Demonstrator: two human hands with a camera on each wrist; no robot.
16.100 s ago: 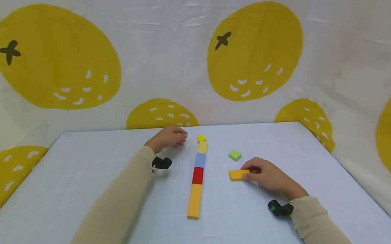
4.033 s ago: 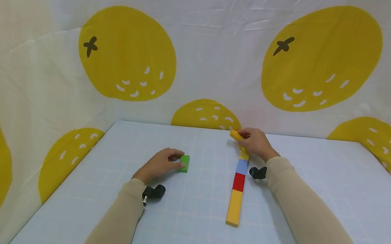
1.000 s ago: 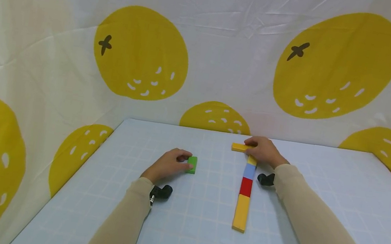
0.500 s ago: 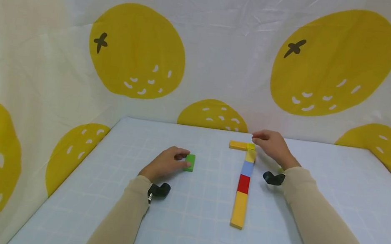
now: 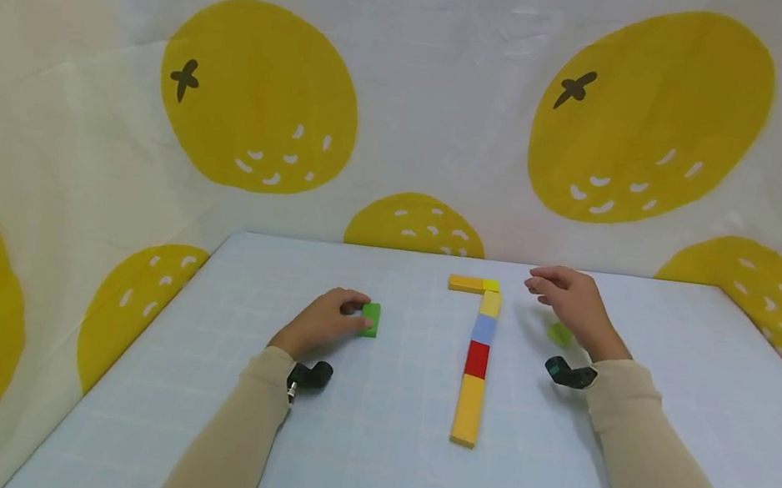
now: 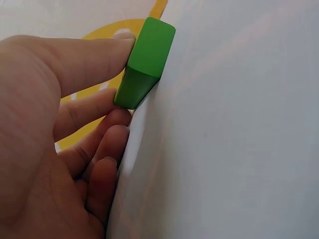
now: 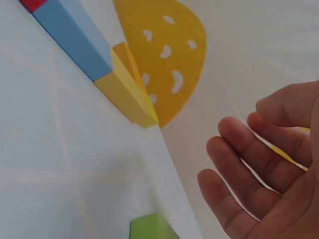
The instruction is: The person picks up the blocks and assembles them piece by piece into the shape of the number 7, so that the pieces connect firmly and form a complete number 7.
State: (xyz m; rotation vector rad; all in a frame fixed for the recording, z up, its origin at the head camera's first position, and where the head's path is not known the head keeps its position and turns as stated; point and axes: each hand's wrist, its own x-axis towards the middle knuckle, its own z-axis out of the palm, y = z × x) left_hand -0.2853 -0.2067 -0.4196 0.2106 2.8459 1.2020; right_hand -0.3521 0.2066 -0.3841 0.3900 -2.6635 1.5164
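Observation:
My left hand [image 5: 322, 322] pinches a green block [image 5: 369, 319] on the table, left of a row of blocks; the left wrist view shows thumb and index finger against the green block [image 6: 151, 47]. My right hand [image 5: 575, 305] is held right of the row's far end, fingers loosely bent, nothing in them. The row runs away from me: a long orange-yellow block [image 5: 468, 409], a red block [image 5: 476, 360], a blue block [image 5: 484, 329], a pale yellow block [image 5: 491, 304]. At its far end a small bright yellow block [image 5: 491, 285] adjoins an orange-yellow block [image 5: 465, 284] pointing left.
A light green block [image 5: 560, 334] lies right of the row, partly covered by my right hand. The table [image 5: 366, 460] has a pale gridded cloth. Behind its back edge hangs a white curtain [image 5: 450, 101] with big yellow fruit prints.
My right hand carried the orange-yellow block to the row's far end, set it crosswise, let go and drew right. My left hand left the row's far end for the green block and stays there.

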